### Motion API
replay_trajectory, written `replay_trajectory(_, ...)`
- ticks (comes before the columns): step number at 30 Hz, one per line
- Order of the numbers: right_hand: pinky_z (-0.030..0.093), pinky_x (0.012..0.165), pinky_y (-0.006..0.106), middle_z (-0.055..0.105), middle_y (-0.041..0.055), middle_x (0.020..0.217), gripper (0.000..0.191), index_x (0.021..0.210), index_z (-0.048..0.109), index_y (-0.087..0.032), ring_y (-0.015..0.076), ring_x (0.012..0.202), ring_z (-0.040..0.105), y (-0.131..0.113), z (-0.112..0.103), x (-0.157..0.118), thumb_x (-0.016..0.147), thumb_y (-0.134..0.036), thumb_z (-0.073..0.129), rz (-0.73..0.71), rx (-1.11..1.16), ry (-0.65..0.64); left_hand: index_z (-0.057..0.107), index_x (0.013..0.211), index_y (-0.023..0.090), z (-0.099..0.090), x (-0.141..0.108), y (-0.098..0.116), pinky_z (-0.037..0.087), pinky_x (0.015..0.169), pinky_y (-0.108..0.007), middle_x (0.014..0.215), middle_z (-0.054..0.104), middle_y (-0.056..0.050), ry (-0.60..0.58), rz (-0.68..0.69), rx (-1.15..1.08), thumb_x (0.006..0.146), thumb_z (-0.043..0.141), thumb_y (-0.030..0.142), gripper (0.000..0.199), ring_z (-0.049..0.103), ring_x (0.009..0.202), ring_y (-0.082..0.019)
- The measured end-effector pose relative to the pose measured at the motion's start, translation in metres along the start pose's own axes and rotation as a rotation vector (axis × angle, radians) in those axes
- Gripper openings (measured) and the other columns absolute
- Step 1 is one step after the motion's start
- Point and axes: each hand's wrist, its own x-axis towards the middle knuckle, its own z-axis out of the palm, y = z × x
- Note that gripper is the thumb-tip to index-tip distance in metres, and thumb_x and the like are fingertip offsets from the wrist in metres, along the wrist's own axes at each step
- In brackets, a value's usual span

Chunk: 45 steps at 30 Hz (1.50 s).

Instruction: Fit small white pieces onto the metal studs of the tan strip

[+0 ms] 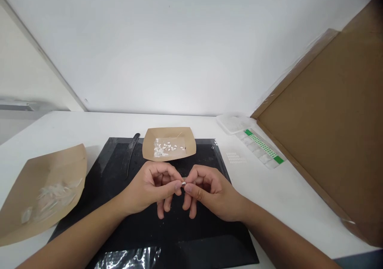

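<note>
A tiny whitish piece is pinched between the fingertips of both hands, above a black mat. My left hand has thumb and index finger closed on its left side. From the right, my right hand meets it with thumb and index finger pressed together. The other fingers of both hands curl loosely below. Just beyond the hands, a brown paper tray holds many small white oval bits. A dark curved tool lies on the mat to the tray's left.
At the left stands a larger paper tray with clear plastic pieces. To the right lie a white dotted sheet, a clear lidded container and a green-labelled clear case. Cardboard borders the right side.
</note>
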Motion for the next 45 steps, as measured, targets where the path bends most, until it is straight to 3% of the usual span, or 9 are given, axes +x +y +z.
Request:
replay_trajectory(3, 0.056, 0.058, 0.02, 0.077, 0.0027, 0.079, 0.017, 0.098, 0.064, -0.017, 0.0128, 0.06, 0.076, -0.001, 0.0, -0.002, 0.105, -0.033, 0.067, -0.141, -0.216, 0.051, 0.073, 0.101, 0.011, -0.001, 0.0, 0.001, 0.061, 0.038, -0.016, 0.065, 0.072, 0.0, -0.021, 0.009, 0.025, 0.092, 0.084, 0.03, 0.023, 0.07, 0.047, -0.011)
replay_trajectory(6, 0.056, 0.06, 0.019, 0.077, 0.0023, 0.082, 0.008, 0.101, 0.069, -0.017, 0.0119, 0.065, 0.076, -0.001, -0.001, -0.003, 0.105, -0.023, 0.064, -0.338, -0.485, 0.11, 0.074, 0.104, 0.011, -0.002, 0.0, 0.001, 0.062, 0.039, -0.016, 0.073, 0.075, -0.001, -0.03, 0.045, 0.037, 0.092, 0.084, 0.027, 0.021, 0.071, 0.049, -0.011)
replay_trajectory(10, 0.056, 0.066, 0.021, 0.077, -0.0002, 0.081, 0.008, 0.108, 0.07, -0.019, 0.0112, 0.069, 0.075, 0.001, -0.003, -0.003, 0.105, -0.018, 0.062, -0.52, -0.737, 0.155, 0.076, 0.109, 0.013, -0.002, -0.001, -0.001, 0.062, 0.04, -0.015, 0.086, 0.077, -0.004, -0.048, 0.105, 0.043, 0.095, 0.08, 0.023, 0.017, 0.074, 0.052, -0.011)
replay_trajectory(16, 0.054, 0.069, 0.025, 0.078, 0.0012, 0.085, 0.008, 0.111, 0.066, -0.019, 0.0131, 0.072, 0.071, 0.006, -0.002, -0.001, 0.105, -0.016, 0.062, -0.703, -0.982, 0.255, 0.08, 0.108, 0.016, 0.0, -0.002, -0.002, 0.062, 0.042, -0.014, 0.088, 0.072, -0.002, 0.011, 0.253, 0.11, 0.095, 0.078, 0.014, 0.013, 0.074, 0.054, -0.01)
replay_trajectory(21, 0.053, 0.065, 0.023, 0.079, 0.0044, 0.092, 0.008, 0.111, 0.063, -0.018, 0.0126, 0.075, 0.072, 0.005, -0.001, -0.002, 0.105, -0.013, 0.061, -0.752, -1.004, 0.281, 0.081, 0.104, 0.017, 0.004, -0.002, 0.0, 0.061, 0.044, -0.013, 0.086, 0.07, -0.001, 0.033, 0.292, 0.126, 0.094, 0.078, 0.012, 0.013, 0.073, 0.051, -0.009)
replay_trajectory(27, 0.046, 0.06, 0.025, 0.081, 0.0026, 0.091, 0.008, 0.108, 0.066, -0.017, 0.0123, 0.068, 0.07, 0.006, -0.003, -0.003, 0.103, -0.013, 0.068, -0.835, -1.227, 0.366, 0.08, 0.1, 0.018, 0.009, 0.0, -0.002, 0.061, 0.048, -0.013, 0.078, 0.069, 0.001, 0.124, 0.37, 0.165, 0.092, 0.08, 0.01, 0.011, 0.073, 0.051, -0.009)
replay_trajectory(36, 0.042, 0.058, 0.028, 0.08, 0.0022, 0.085, 0.004, 0.104, 0.068, -0.015, 0.0123, 0.065, 0.068, -0.003, 0.0, -0.006, 0.103, -0.011, 0.068, -0.943, -1.359, 0.419, 0.083, 0.106, 0.019, 0.008, -0.001, 0.003, 0.063, 0.05, -0.017, 0.095, 0.074, -0.007, 0.053, 0.493, 0.31, 0.09, 0.078, 0.004, 0.022, 0.079, 0.067, -0.015)
replay_trajectory(41, 0.042, 0.058, 0.028, 0.082, 0.0026, 0.087, 0.006, 0.107, 0.068, -0.018, 0.013, 0.066, 0.07, -0.002, 0.0, -0.006, 0.104, -0.013, 0.066, -0.891, -1.424, 0.412, 0.081, 0.1, 0.016, 0.008, 0.0, 0.002, 0.06, 0.047, -0.016, 0.091, 0.074, -0.007, 0.123, 0.529, 0.422, 0.089, 0.078, 0.005, 0.017, 0.076, 0.065, -0.014)
replay_trajectory(45, 0.05, 0.062, 0.027, 0.084, 0.0021, 0.094, 0.007, 0.108, 0.066, -0.02, 0.0141, 0.072, 0.076, 0.002, 0.0, -0.006, 0.104, -0.016, 0.068, -0.843, -1.374, 0.426, 0.079, 0.096, 0.014, 0.01, 0.0, 0.001, 0.057, 0.046, -0.015, 0.088, 0.073, -0.007, 0.156, 0.514, 0.436, 0.089, 0.077, 0.006, 0.011, 0.076, 0.064, -0.014)
